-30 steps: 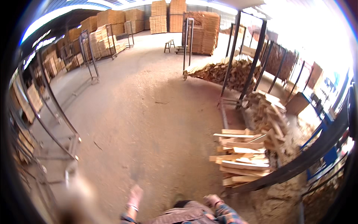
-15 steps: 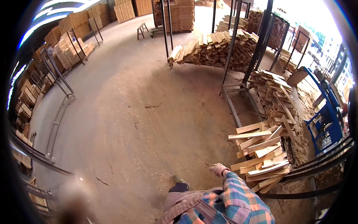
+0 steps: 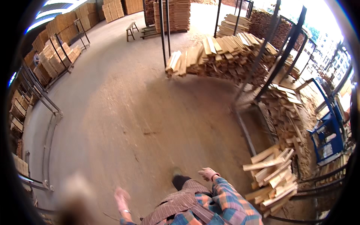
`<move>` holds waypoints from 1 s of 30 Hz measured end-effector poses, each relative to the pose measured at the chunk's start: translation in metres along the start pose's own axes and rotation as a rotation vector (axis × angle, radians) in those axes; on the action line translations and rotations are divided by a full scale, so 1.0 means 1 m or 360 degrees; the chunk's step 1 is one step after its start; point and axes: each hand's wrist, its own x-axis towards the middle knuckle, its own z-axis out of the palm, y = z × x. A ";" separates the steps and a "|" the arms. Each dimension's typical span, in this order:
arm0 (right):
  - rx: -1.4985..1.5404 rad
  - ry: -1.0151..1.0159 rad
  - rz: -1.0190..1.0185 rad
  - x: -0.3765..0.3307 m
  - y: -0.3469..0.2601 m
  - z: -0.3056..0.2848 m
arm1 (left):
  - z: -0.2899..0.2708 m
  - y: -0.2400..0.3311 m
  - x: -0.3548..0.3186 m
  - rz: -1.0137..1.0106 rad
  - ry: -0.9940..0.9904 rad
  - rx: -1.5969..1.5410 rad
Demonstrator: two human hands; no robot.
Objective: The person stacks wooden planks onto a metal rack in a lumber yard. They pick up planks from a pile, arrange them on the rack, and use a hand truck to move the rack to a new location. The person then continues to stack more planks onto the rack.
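My right hand [image 3: 207, 174], at the end of a plaid sleeve, is held out in front of my body. Its fingers are loosely stretched and apart, with nothing in them. Over at the lower left, my left hand [image 3: 122, 198] is raised above the floor and blurred, so its fingers do not show clearly; no object is visible in it. Neither hand touches anything. Nearest to my right hand, off to its right, lies a messy heap of light wooden boards [image 3: 275, 176]. One shoe [image 3: 177, 171] shows below me on the dusty floor.
Ahead stands a long pile of boards [image 3: 228, 52] beside dark metal rack posts [image 3: 281, 56]. A blue metal frame machine [image 3: 328, 138] is at the right. A small wooden bench [image 3: 131, 30] and a tall board stack [image 3: 172, 17] stand far off. Metal racks [image 3: 41, 90] line the left.
My left hand has come into view at the lower left. The scene has shifted, with the near board heap now lower and further right. My right hand appears slightly further left.
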 end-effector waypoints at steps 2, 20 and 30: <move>-0.0156 0.0218 -0.0077 0.046 -0.031 -0.003 | -0.002 -0.026 0.017 -0.0168 0.0035 0.0076; -0.0501 0.0852 -0.0841 0.231 -0.669 0.022 | 0.127 0.086 0.503 -0.1069 -0.0045 -0.0229; 0.0136 0.1332 -0.1664 0.265 -1.029 -0.005 | 0.259 0.367 0.890 -0.0087 -0.0230 0.0157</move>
